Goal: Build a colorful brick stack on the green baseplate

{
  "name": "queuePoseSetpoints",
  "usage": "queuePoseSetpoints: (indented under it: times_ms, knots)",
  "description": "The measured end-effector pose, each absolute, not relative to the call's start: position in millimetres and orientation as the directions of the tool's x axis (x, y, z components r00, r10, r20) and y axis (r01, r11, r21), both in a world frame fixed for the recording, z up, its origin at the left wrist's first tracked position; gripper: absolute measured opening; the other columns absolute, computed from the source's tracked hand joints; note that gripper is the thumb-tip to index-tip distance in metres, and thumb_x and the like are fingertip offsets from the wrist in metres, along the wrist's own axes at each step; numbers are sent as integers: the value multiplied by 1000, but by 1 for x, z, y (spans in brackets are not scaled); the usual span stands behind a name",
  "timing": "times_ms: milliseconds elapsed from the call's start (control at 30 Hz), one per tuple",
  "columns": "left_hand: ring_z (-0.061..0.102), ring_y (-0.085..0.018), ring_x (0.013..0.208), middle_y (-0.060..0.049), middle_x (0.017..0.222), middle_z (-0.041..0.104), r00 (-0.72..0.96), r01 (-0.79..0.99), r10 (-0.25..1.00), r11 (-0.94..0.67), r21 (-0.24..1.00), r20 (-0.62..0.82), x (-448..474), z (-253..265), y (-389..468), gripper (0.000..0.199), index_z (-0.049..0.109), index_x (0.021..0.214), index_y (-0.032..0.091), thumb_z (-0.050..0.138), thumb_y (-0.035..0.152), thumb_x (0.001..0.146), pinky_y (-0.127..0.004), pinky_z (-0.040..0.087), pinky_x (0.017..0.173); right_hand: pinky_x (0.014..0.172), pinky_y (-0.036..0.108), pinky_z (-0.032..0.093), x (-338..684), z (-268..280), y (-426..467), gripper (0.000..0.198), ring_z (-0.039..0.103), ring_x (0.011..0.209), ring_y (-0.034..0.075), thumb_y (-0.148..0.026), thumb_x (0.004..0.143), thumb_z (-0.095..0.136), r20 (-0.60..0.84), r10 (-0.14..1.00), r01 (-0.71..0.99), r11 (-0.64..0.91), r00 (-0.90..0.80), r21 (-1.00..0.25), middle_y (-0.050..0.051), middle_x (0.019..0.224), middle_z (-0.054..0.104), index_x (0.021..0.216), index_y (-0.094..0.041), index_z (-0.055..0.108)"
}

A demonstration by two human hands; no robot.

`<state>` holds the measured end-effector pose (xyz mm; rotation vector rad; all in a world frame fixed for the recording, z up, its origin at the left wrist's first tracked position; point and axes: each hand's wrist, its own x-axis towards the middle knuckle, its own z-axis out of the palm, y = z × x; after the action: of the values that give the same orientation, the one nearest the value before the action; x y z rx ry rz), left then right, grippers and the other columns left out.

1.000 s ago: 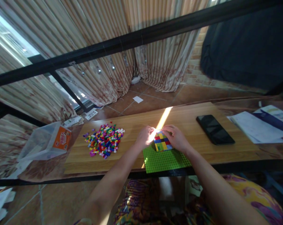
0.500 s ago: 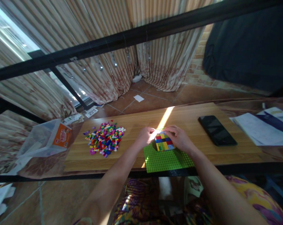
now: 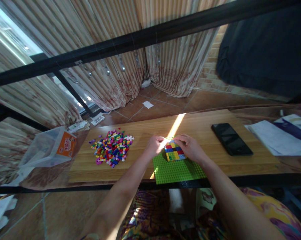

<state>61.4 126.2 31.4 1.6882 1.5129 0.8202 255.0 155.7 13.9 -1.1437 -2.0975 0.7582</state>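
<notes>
A green studded baseplate lies at the table's front edge. On its far part sits a flat, multicoloured block of toy bricks, with red, yellow, blue and green pieces. My left hand is closed at the block's far left corner, its fingertips pinched together in bright sunlight; glare hides what is between them. My right hand curls over the far right corner, thumb and fingers closed against the bricks. The far edge of the block is partly hidden by my fingers.
Loose toy bricks lie piled on the wooden table to the left. A black phone and papers are at the right. A clear plastic box with an orange label stands beyond the table's left end.
</notes>
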Motion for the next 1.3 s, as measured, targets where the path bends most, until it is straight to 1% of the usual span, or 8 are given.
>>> queuePoseSetpoints:
  times_ms: [100,233,367,533,667,800,1067,1300]
  knots:
    - [37,-9,50,2,50,50,87,542,996,-46,839,-1,63,31,126,33,66,60,13,52,35,80,-23,21,49,85,37,48,255,15,156,26,64,91,22,-31,90,50,243,871,520,456,-426,-722,6,99,72,91,-23,74]
    - [43,-10,52,0,55,56,48,544,999,-21,839,-6,65,30,126,31,71,68,12,53,34,80,-23,24,50,84,36,48,255,14,156,26,65,90,22,-30,90,49,244,875,531,453,-418,-716,7,99,72,93,-21,73]
    - [42,-9,50,0,54,56,30,538,999,4,843,-24,67,28,128,32,72,69,12,53,36,80,-23,24,49,82,34,48,255,15,155,26,65,89,21,-29,90,49,239,880,535,444,-409,-719,7,97,72,94,-21,73]
    - [44,-10,51,0,55,58,30,545,1000,-9,839,-9,66,28,127,32,71,68,12,54,37,80,-22,25,49,81,34,48,255,16,154,26,65,88,21,-29,91,48,252,877,540,456,-410,-707,7,95,72,94,-20,73]
    - [46,-10,52,-2,58,61,48,547,999,-36,837,12,65,26,127,30,72,71,12,55,35,79,-23,26,49,82,33,48,257,15,155,25,65,90,20,-29,91,49,269,863,518,478,-429,-709,7,98,72,93,-20,73]
    - [48,-11,54,-3,61,64,53,546,998,-49,836,24,65,23,126,29,73,74,11,54,33,80,-23,28,51,82,32,49,258,15,155,24,66,91,19,-28,90,50,254,868,512,463,-426,-724,6,99,72,94,-21,73]
    - [43,-10,51,-1,57,59,70,550,997,-54,834,18,65,27,126,31,72,71,11,54,34,80,-23,24,50,80,31,49,258,15,156,25,67,89,20,-28,89,51,219,876,527,440,-430,-727,6,98,74,94,-21,74]
    - [38,-8,48,2,49,49,35,582,999,3,813,-29,67,31,130,30,65,57,12,57,34,76,-24,20,49,81,32,49,259,17,160,27,67,90,21,-28,89,49,174,866,533,433,-468,-727,6,97,74,94,-19,74]
